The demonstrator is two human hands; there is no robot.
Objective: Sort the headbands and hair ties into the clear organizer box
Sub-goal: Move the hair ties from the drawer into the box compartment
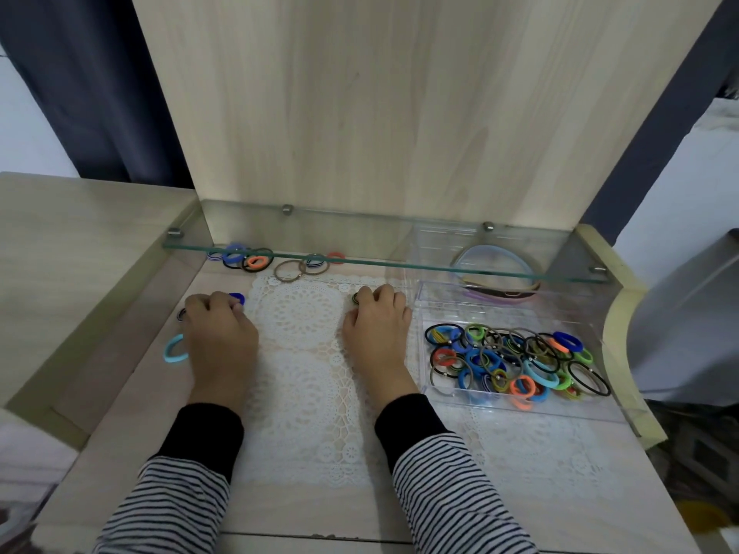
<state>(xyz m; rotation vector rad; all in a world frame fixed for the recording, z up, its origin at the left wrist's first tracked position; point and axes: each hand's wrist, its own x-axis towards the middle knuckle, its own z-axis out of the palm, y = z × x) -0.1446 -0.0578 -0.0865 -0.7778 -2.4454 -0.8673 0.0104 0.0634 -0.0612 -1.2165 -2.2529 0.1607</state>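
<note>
From my remote feed: on the worktop [320,509], the left hand [222,333] curls its fingers onto a dark blue hair tie [238,298], and the right hand [378,325] onto a green-black hair tie [354,298]. The clear organizer box [520,410] at the right edge holds heaped hair ties [512,361].

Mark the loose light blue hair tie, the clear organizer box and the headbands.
light blue hair tie [167,351], head view, its left curve.
clear organizer box [568,411], head view, its near wall.
headbands [494,247], head view, pale blue arc's top.
</note>
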